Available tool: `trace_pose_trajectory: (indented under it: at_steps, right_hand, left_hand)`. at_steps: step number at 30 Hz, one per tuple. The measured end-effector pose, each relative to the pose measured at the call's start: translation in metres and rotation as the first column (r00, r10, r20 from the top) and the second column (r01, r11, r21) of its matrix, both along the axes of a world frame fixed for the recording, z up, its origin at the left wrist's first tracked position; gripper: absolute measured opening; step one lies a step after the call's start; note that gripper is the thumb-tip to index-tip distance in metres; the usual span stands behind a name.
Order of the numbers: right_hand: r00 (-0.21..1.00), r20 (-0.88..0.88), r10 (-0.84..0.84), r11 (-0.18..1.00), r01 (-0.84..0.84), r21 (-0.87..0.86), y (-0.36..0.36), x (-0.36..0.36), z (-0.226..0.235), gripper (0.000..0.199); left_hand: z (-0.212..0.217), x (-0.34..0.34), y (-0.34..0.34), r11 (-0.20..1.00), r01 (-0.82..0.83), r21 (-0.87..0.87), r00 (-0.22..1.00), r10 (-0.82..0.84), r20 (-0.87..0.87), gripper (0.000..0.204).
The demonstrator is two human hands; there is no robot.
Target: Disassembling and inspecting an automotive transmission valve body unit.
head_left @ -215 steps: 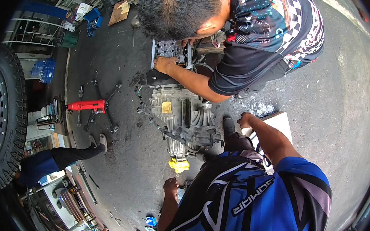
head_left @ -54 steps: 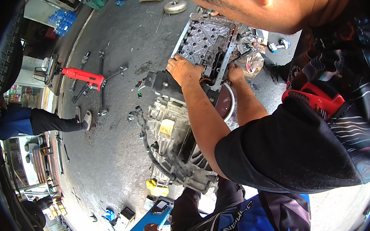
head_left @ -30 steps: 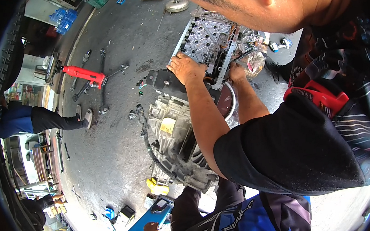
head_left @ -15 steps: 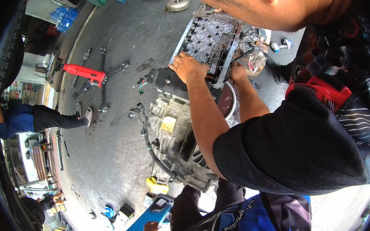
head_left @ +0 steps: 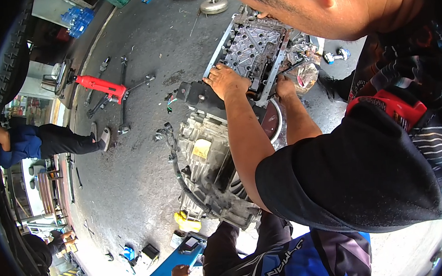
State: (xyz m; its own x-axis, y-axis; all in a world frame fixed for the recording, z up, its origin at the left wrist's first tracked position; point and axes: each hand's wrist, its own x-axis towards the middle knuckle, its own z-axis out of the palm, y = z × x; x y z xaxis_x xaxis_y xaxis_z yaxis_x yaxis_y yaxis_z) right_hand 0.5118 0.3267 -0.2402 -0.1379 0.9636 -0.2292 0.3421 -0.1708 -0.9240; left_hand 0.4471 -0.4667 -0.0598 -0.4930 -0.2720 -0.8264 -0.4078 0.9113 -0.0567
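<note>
My left hand is low in the picture, fingers curled, beside a long blue metal beam; what it may grip is hidden. My right hand is not in view. In front of my legs stands a grey metal gearbox with a black cable harness along its left side. A co-worker leans in from the right. Their left hand rests on the near left corner of an open casing with a ported valve body; their right hand is at its right edge.
A red power tool and a metal cross-shaped stand lie on the floor at left. Beyond the casing is a round metal disc. A plastic bag of parts lies right of it. Another person is at far left.
The co-worker's head and shoulder have shifted slightly right and down in the picture. Their hands stay on the casing, and my left hand has hardly moved.
</note>
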Motion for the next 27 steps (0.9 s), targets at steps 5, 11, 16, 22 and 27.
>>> trace_pose_trajectory:
  at_steps: [5,11,16,22,27]
  right_hand:
    - [0.999,-0.047,-0.003,0.988,-0.005,-0.157,-0.015,0.004,0.048,0.043]
    - [0.999,0.03,0.024,0.987,-0.019,-0.16,-0.003,0.016,0.047,0.041]
    - [0.977,0.176,0.117,0.988,-0.096,-0.121,-0.017,0.023,0.044,0.039]
    - [0.946,0.251,0.204,0.973,-0.169,-0.154,-0.043,0.046,0.035,0.039]
    - [0.912,0.323,0.253,0.963,-0.204,-0.176,-0.074,0.081,0.034,0.039]
  left_hand:
    - [0.003,0.002,-0.005,1.0,0.008,0.006,1.0,-0.008,0.002,0.007]
    - [0.002,0.002,0.008,0.999,0.033,0.025,0.999,-0.034,0.011,0.007]
    - [0.003,0.005,0.007,0.999,0.036,0.022,0.999,-0.036,0.013,0.007]
    - [-0.004,0.003,-0.01,0.999,0.013,0.038,1.0,-0.014,0.022,0.009]
    - [-0.017,-0.005,-0.019,0.983,0.181,0.018,0.982,-0.182,0.054,0.01]
